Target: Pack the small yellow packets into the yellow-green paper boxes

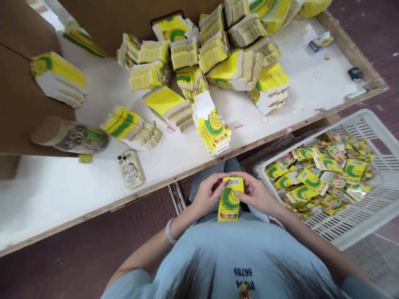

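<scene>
A small yellow and green printed carton (pixel 230 201) is held upright close to my body, its barcode end at the top. My left hand (pixel 211 192) grips its upper left edge between thumb and fingers. On the other side, my right hand (pixel 251 190) pinches it, thumb lying on the printed face and fingers behind the top. The fingers behind the carton are partly hidden. Beyond my hands, at the table's front edge, lies a stack of flat cartons (pixel 213 126) of the same print.
Many bundles of flat cartons (pixel 183 54) cover the back of the white table (pixel 77 182). A phone (pixel 131 169) and a jar (pixel 73 135) lie at left. At right, a white plastic crate (pixel 361 220) holds many cartons. A small blue box (pixel 322 41) sits far right.
</scene>
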`<state>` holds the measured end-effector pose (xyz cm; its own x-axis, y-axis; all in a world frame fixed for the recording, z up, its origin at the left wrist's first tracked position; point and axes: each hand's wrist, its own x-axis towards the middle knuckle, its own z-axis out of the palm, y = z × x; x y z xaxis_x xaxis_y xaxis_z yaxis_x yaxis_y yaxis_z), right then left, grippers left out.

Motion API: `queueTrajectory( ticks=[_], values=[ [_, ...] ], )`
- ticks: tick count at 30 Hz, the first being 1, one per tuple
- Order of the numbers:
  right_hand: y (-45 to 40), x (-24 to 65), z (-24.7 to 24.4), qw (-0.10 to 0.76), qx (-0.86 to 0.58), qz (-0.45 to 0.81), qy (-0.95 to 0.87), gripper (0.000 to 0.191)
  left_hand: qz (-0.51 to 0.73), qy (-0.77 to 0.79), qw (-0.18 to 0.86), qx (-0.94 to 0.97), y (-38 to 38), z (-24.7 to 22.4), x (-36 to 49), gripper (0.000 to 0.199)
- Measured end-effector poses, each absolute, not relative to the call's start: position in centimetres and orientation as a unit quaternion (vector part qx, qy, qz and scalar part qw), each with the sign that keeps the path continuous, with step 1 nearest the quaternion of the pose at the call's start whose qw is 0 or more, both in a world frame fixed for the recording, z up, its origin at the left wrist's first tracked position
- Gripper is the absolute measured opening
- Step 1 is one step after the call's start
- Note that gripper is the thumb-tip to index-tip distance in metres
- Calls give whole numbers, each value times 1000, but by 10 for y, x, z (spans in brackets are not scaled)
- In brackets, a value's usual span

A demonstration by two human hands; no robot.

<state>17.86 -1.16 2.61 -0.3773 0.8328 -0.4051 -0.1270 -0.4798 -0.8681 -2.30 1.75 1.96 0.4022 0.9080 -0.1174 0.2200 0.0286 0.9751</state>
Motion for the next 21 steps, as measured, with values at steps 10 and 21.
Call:
queueTrajectory(
  ticks=[10,21],
  values=[
    [-10,196,8,373,-434,768,-287,58,388,445,568,573,21,9,9,38],
    [0,232,16,378,-573,610,-396,61,321,380,373,783,73,24,19,42]
  ],
)
